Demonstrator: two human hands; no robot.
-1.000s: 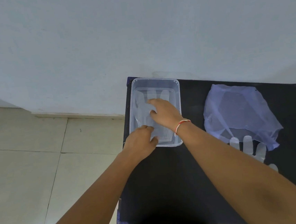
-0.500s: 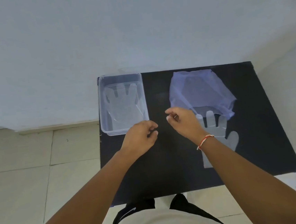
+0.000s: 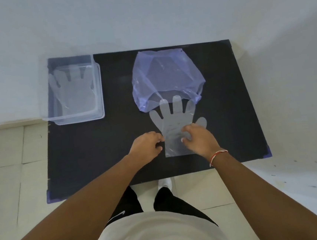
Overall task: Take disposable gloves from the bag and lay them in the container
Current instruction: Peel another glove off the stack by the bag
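A clear disposable glove (image 3: 173, 122) lies flat on the black table (image 3: 99, 154), its fingertips tucked into the mouth of a bluish plastic bag (image 3: 165, 74). My left hand (image 3: 146, 146) is loosely curled at the glove's left edge, fingertips just touching it. My right hand (image 3: 199, 140), with a red thread on the wrist, hovers over the glove's palm with fingers bent and apart, the tips resting on the plastic. Neither hand has lifted it. At the table's far left corner stands a clear rectangular container (image 3: 80, 118) with a glove (image 3: 73, 93) spread flat inside.
The table stands against a pale wall. Tiled floor shows to the left and right. My legs and a white shoe (image 3: 164, 184) are just below the table's near edge. The container overhangs the table's left edge slightly.
Both hands left the container, where they pressed a glove flat, and moved right to the glove lying by the bag. My head has turned, so the whole table is in view.
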